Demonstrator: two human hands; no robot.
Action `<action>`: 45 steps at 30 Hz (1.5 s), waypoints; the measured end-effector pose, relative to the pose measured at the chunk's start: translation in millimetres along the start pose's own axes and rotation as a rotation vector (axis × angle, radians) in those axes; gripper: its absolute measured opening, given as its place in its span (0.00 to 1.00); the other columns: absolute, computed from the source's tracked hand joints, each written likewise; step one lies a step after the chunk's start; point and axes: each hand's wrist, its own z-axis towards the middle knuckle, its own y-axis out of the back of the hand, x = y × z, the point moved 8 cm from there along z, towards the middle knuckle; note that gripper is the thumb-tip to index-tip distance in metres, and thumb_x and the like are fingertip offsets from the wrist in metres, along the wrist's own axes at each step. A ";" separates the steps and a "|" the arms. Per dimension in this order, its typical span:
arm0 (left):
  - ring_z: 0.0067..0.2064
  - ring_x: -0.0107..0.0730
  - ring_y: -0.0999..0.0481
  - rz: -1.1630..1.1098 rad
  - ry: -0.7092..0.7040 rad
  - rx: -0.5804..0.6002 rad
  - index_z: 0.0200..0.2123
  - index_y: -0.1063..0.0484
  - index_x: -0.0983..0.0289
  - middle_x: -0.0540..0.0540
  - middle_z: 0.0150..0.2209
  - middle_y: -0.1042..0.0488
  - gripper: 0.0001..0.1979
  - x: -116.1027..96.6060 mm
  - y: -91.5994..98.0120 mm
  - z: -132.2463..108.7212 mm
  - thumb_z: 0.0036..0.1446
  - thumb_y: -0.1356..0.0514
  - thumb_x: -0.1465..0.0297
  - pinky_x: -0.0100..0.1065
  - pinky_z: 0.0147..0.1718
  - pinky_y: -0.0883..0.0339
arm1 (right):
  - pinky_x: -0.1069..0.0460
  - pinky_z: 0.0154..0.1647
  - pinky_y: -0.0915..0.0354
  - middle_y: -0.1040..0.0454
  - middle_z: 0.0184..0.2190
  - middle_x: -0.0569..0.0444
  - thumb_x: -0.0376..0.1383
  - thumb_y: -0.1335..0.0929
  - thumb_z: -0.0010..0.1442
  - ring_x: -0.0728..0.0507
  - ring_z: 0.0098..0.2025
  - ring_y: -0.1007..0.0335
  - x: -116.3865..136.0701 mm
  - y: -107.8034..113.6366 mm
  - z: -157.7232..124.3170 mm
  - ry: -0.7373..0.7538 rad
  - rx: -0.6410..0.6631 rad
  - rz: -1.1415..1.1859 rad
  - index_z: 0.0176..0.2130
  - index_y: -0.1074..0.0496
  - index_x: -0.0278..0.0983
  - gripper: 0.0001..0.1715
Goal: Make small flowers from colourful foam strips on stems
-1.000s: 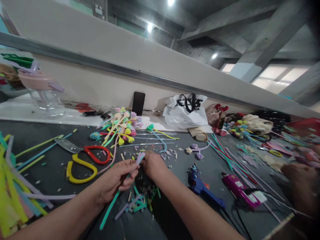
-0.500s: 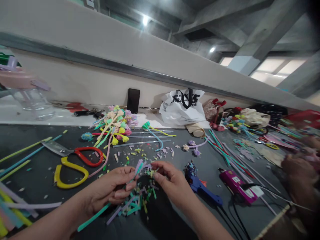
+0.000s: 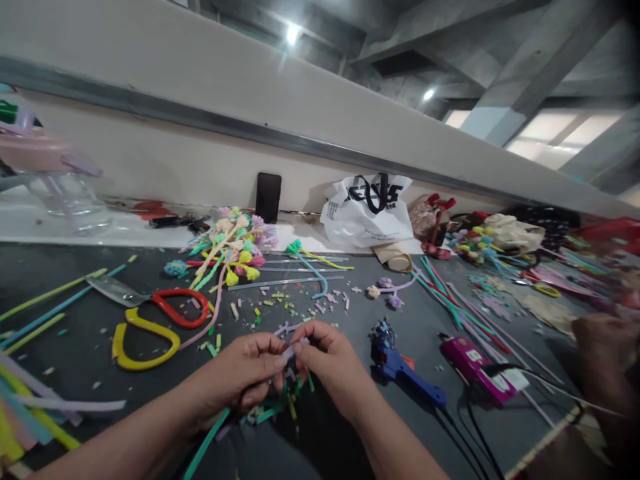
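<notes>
Apparently mid-piece: left hand (image 3: 260, 368) and right hand (image 3: 320, 350) both pinch lilac strip (image 3: 289, 353) over desk (image 3: 430, 310), green stem (image 3: 207, 441) under left; finished-looking flowers (image 3: 233, 239) lie behind, held piece looks incomplete.

A lilac piece and a green stem, both in hand.
The pale lilac piece (image 3: 289, 351) sat tilted between the fingertips of the left hand (image 3: 250, 367) and right hand (image 3: 325, 353), its ends partly covered by fingers. The slim green stem (image 3: 207, 443) emerged below the left hand, slanting down and leftward over the dark tabletop; from where I stood, I couldn't tell whether the two were joined.
</notes>
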 end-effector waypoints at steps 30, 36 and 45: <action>0.11 0.09 0.57 -0.238 0.079 -0.088 0.27 0.35 0.65 0.42 0.18 0.36 0.15 3.4 14.5 1.3 0.51 0.40 0.58 0.21 0.10 0.67 | 0.44 0.41 0.36 0.28 0.37 0.43 0.26 0.38 0.43 0.36 0.41 0.30 10.1 167.9 -73.0 0.074 -0.572 -1.372 0.43 0.35 0.32 0.24; 0.11 0.10 0.55 -0.268 0.074 -0.033 0.26 0.36 0.65 0.43 0.18 0.36 0.12 -0.7 13.7 3.5 0.51 0.40 0.62 0.20 0.09 0.67 | 0.51 0.27 0.32 0.26 0.32 0.50 0.34 0.34 0.48 0.41 0.29 0.28 41.5 110.7 -87.0 0.446 -0.528 -1.006 0.43 0.35 0.40 0.20; 0.11 0.11 0.56 -0.290 0.076 -0.037 0.22 0.41 0.64 0.43 0.17 0.36 0.15 -3.0 11.6 2.9 0.50 0.39 0.62 0.20 0.09 0.67 | 0.51 0.39 0.31 0.28 0.38 0.45 0.31 0.34 0.47 0.40 0.40 0.29 14.4 21.3 -77.2 0.657 -0.135 -0.836 0.42 0.34 0.38 0.19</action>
